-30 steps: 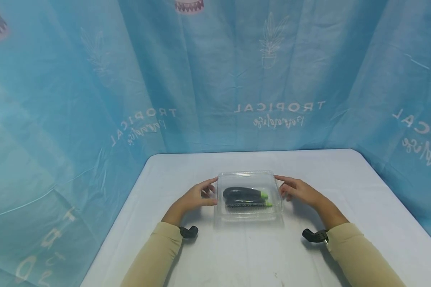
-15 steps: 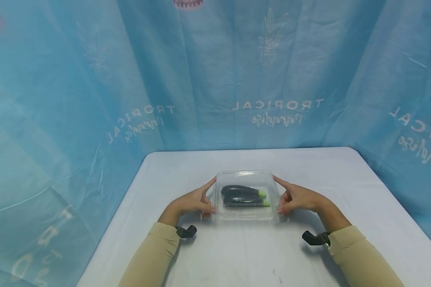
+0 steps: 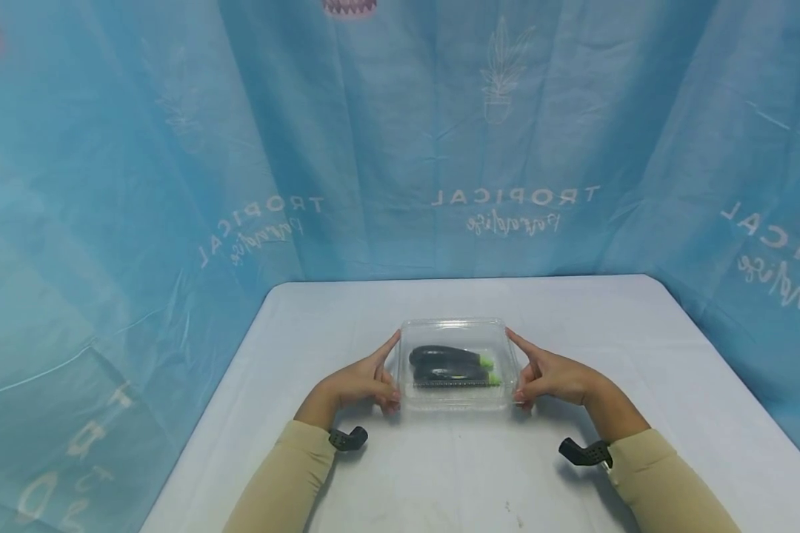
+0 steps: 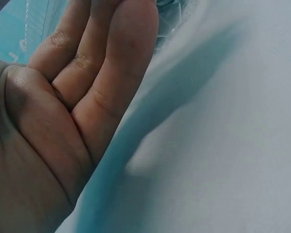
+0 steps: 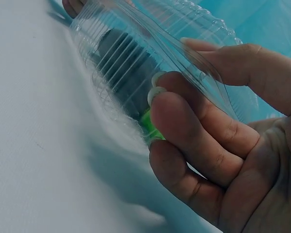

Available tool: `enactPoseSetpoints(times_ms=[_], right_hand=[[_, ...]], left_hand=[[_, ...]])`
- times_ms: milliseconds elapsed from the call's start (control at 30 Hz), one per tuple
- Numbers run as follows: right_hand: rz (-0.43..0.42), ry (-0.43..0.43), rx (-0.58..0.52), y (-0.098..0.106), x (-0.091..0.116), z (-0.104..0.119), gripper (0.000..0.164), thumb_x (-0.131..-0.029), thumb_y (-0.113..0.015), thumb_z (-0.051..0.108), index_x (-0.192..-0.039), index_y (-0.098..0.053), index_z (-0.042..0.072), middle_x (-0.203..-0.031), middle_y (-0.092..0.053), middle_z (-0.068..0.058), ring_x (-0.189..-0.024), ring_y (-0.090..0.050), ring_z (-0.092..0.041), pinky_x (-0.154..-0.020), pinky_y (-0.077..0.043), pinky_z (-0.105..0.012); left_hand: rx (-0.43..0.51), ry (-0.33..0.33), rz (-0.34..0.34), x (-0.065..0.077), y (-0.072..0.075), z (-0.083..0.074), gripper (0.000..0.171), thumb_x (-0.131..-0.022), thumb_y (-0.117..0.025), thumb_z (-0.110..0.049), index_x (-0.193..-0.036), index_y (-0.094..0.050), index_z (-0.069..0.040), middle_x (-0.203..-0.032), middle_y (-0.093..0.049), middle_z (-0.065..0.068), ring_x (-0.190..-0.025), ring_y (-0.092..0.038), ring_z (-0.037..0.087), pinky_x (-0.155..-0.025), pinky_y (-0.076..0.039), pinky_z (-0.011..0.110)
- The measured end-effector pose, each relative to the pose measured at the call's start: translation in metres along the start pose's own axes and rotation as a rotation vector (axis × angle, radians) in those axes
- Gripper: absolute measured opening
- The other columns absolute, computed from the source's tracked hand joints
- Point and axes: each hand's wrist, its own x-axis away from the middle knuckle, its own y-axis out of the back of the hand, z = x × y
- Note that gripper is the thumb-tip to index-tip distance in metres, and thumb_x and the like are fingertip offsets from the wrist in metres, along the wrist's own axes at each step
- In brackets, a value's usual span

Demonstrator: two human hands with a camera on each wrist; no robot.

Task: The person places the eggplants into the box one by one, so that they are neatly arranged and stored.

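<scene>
On the white table lies a clear plastic clamshell container (image 3: 463, 400), with its lid down over two dark, glossy eggplants (image 3: 445, 356) that have bright green ends. My left hand (image 3: 356, 383) holds the container's left side, index finger at the back corner and thumb near the front corner. On the opposite side my right hand (image 3: 563, 379) grips it in a mirrored way. The right wrist view shows the thumb and curled fingertips (image 5: 177, 114) at the ribbed wall and rim. In the left wrist view, the thumb and index finger are out of sight.
A white cloth covers the table (image 3: 440, 474), whose rounded back corners meet a blue printed curtain (image 3: 400, 148). Curtain also hangs at both sides. Each wrist wears a black strap mount (image 3: 349, 438).
Both thumbs have come in to the container's front corners, and the index fingers have straightened along its sides. The container stays almost in place; the view shifts slightly.
</scene>
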Motion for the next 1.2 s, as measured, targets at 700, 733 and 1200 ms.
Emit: enactPoseSetpoints(times_ms=[700, 733, 1200], right_hand=[[-0.013, -0.007, -0.049, -0.0035, 0.001, 0.003, 0.129, -0.089, -0.081, -0.001, -0.167, 0.016, 0.031, -0.089, -0.07, -0.032, -0.076, -0.072, -0.038, -0.079, -0.063, -0.057], [-0.013, -0.009, -0.052, -0.0038, 0.0011, 0.0029, 0.129, -0.089, -0.081, -0.001, -0.167, 0.016, 0.031, -0.089, -0.07, -0.033, -0.077, -0.073, -0.038, -0.079, -0.063, -0.057], [0.003, -0.005, -0.067, -0.0018, -0.0003, 0.0001, 0.13, -0.089, -0.081, -0.002, -0.167, 0.017, 0.032, -0.088, -0.07, -0.034, -0.079, -0.074, -0.041, -0.083, -0.062, -0.056]], left_hand=[[0.102, 0.006, -0.033, 0.0015, -0.006, -0.0032, 0.131, -0.084, -0.08, 0.007, -0.168, 0.006, -0.042, -0.089, -0.073, 0.028, -0.08, -0.076, 0.033, -0.075, -0.065, 0.048], [0.1, 0.01, -0.035, 0.0016, -0.006, -0.0022, 0.13, -0.084, -0.08, 0.006, -0.168, 0.006, -0.042, -0.09, -0.073, 0.029, -0.082, -0.076, 0.035, -0.076, -0.065, 0.049], [0.109, 0.016, -0.055, 0.0002, -0.0071, 0.0024, 0.131, -0.082, -0.083, 0.003, -0.167, 0.004, -0.046, -0.097, -0.072, 0.033, -0.088, -0.076, 0.041, -0.08, -0.064, 0.053]])
